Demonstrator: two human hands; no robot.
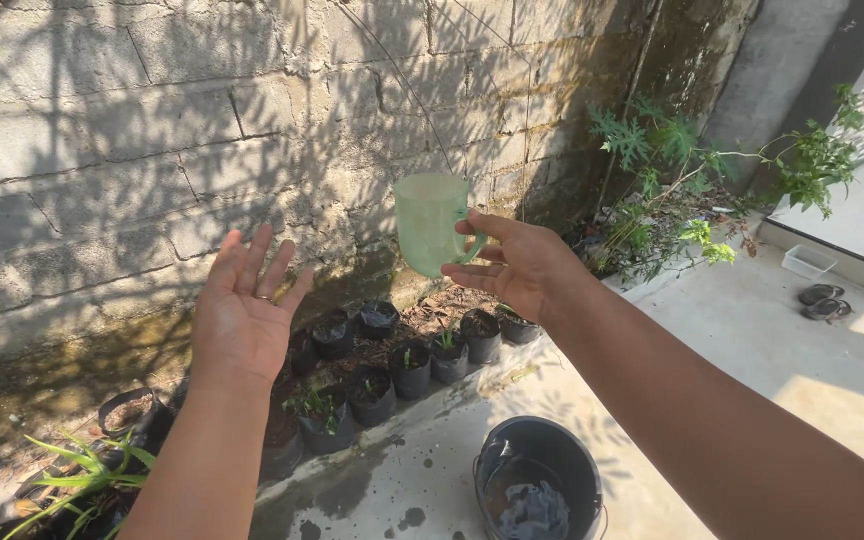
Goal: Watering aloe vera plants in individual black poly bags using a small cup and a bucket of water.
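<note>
Pale green translucent plastic mug [430,222] is hanging mid-air in front of the grey block wall [102,140], w/ right hand [522,265] gripping its handle, fingers [472,268] closed round it. Left hand [244,305] is hovering beside it, well apart, palm up & fingers spread, holding nothing. Below, small black plastic seedling bags [412,365] are sitting in rows along the wall, & a black round bucket [540,480] w/ water is standing on the concrete floor [772,350].

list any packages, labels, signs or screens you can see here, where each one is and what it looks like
No labels, signs or screens show.
Grow bags: black soft plastic pouches of soil with small seedlings, in rows at the foot of the block wall.
Small tray: pale, rectangular, on the concrete at right, near a pair of sandals.
</note>
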